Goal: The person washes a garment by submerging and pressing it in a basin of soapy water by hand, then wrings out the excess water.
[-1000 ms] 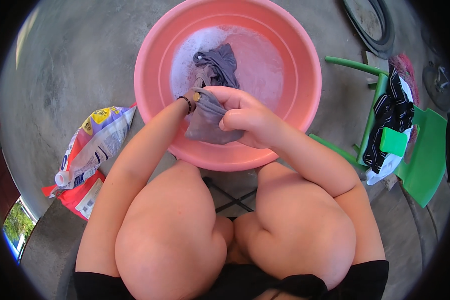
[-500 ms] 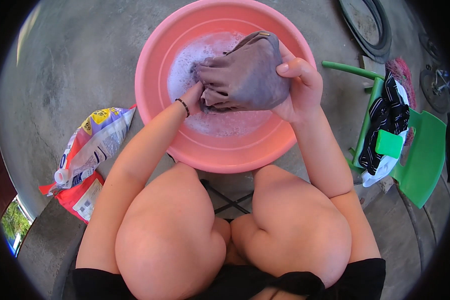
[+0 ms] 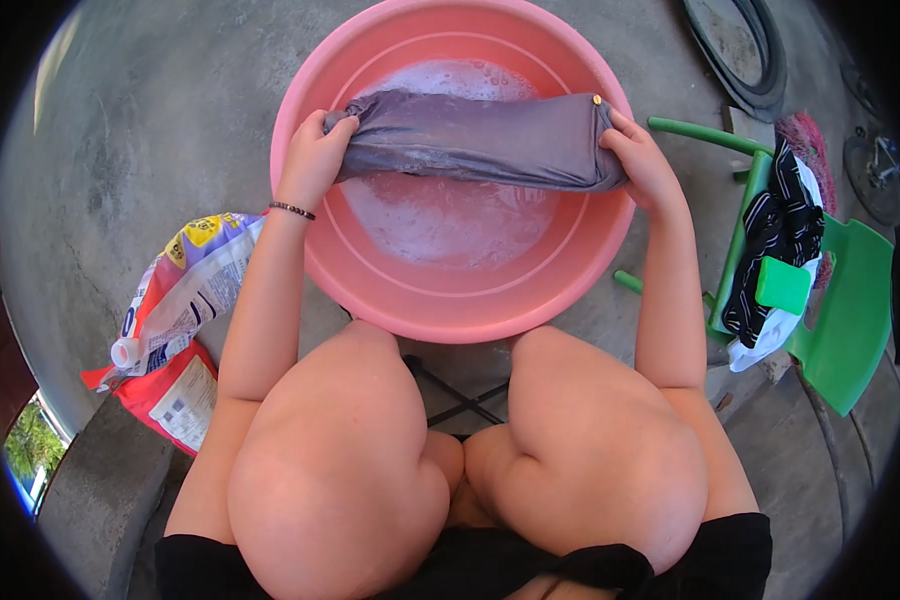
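A wet grey garment [image 3: 475, 142] is stretched sideways over a round pink basin [image 3: 450, 325]. My left hand [image 3: 314, 158] grips its bunched left end, and a dark beaded bracelet circles that wrist. At the other end my right hand [image 3: 644, 166] pinches the edge, close to a small gold-coloured button or stud [image 3: 597, 99]. Below the cloth lies soapy water [image 3: 455, 225] with white foam. The cloth hides the middle of the water and some fingertips of both hands.
Detergent bags [image 3: 185, 290] stand on the floor at the left. To the right, a green chair [image 3: 850, 310] holds black striped clothing [image 3: 760, 255], white cloth and a green block [image 3: 783, 285]. Dark tyres [image 3: 755, 90] lie at the far right. My knees flank the basin's near side.
My left hand has come out from inside the bunched garment and moved left to its end. My right hand has shifted right and slightly down. The garment is now stretched lengthwise between them.
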Tool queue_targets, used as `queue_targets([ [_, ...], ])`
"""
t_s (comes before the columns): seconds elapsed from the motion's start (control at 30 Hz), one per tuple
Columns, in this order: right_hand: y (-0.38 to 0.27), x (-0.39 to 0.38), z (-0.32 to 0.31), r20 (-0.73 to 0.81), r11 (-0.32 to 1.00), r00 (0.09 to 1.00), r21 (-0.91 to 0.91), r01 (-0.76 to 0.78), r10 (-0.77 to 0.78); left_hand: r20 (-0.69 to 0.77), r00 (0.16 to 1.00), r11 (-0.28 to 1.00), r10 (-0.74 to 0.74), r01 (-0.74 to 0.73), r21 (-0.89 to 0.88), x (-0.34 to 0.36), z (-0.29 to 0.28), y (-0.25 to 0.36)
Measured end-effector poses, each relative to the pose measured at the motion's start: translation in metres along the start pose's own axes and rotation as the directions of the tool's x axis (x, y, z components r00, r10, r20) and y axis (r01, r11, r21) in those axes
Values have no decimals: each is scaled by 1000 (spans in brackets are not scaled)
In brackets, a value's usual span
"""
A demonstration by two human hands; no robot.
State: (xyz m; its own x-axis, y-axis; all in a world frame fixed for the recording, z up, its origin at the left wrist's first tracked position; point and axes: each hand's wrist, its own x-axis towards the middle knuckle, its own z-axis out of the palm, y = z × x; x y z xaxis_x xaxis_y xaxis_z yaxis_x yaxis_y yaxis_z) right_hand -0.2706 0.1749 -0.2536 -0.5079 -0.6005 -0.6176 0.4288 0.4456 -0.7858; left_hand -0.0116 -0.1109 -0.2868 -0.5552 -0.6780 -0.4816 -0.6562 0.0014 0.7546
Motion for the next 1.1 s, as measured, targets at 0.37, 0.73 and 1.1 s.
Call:
queue_targets([
  [0.37,10,-7,29,-6,539,952,-823,-179,307,66,980,537,189,-160,828,-23,36,-12],
  [0.73,118,33,102,430,-99,800,-897,430,-418,463,624,218,629,-714,666,-11,106,-50],
  [1.1,148,33,87,460,-157,843,-888,433,-279,584,632,134,509,-728,672,-11,111,-78],
])
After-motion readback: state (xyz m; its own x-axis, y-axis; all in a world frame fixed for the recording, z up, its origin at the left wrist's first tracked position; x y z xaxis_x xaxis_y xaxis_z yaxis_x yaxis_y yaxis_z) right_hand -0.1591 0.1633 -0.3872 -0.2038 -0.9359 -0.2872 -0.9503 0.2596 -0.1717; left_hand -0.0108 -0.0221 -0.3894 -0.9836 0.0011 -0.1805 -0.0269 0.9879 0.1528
